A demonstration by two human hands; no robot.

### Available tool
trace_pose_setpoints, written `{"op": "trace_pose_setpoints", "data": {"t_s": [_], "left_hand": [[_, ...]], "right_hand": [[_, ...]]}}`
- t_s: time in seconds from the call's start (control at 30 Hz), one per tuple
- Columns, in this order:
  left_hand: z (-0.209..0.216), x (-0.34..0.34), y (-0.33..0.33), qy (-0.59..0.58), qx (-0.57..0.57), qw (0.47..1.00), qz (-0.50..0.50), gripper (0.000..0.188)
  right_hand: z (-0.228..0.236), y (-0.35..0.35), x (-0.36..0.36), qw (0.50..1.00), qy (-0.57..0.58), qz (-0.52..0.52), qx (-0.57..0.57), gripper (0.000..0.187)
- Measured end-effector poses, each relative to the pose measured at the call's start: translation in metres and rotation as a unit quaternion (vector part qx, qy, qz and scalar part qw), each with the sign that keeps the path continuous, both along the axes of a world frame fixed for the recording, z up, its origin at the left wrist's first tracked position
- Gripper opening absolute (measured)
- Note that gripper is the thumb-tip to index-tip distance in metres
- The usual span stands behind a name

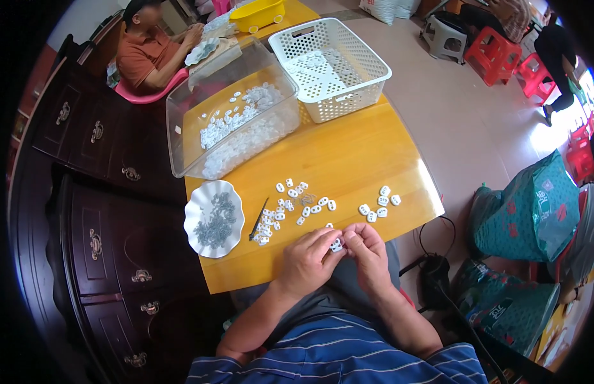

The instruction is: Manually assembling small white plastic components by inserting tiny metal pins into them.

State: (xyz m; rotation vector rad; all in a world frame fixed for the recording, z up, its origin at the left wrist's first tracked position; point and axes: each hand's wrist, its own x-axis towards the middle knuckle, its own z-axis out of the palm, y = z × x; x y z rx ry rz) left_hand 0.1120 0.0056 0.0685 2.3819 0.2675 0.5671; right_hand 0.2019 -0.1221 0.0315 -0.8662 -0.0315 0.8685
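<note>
The left hand [304,261] has its fingers clamped on a white piece [336,245], held with its dark holes in view, at the near edge of the counter [367,157]. The right hand [367,253] meets it from three o'clock, thumb and fingertips together at the piece's side; whether they pinch the piece itself or something small is hidden.

Clock directions run from the held piece. At ten o'clock lie a cluster of loose pieces [267,224] and, along its outer side, a thin black tool [259,219]. Farther out, between nine and ten, a scalloped white plate [192,214] carries a pile of grey bits [217,221]. More pieces spread at eleven, beside a little heap of metal bits [308,200]; a separate group [382,201] sits between one and two.

A clear bin [180,150] at eleven holds many white pieces, and a white basket [362,102] at twelve, its rim close to the bin's, holds some too. Past the bin, a person [146,54] in an orange top sits between ten and eleven. Off the counter, one teal bag [524,214] stands between two and three, another [509,313] at four
</note>
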Motion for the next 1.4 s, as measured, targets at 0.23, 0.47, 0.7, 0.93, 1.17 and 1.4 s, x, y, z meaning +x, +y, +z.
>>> {"op": "trace_pose_setpoints", "data": {"t_s": [0.23,0.47,0.7,0.93,1.17,1.4], "left_hand": [[0.003,0.0,0.001,0.012,0.024,1.0,-0.013,0.03],[-0.001,0.0,0.003,0.012,0.005,1.0,-0.019,0.029],[0.001,0.002,0.004,0.013,0.016,0.999,-0.029,0.031],[-0.001,0.002,0.004,0.004,0.03,0.999,-0.041,0.03],[-0.005,0.001,0.005,-0.009,0.029,0.999,-0.041,0.03],[-0.005,0.003,0.004,-0.026,-0.037,0.998,-0.03,0.032]], "right_hand": [[-0.003,0.0,-0.001,1.0,-0.01,0.009,0.014,0.01],[-0.01,0.001,-0.003,1.0,-0.022,-0.002,0.016,0.009],[-0.009,0.001,-0.003,0.999,-0.047,-0.011,0.012,0.009],[-0.003,0.002,-0.006,0.998,-0.051,-0.033,-0.004,0.008],[-0.003,0.002,-0.008,0.997,-0.068,-0.045,-0.008,0.009],[0.0,0.001,-0.006,0.994,-0.096,-0.042,-0.035,0.009]]}}
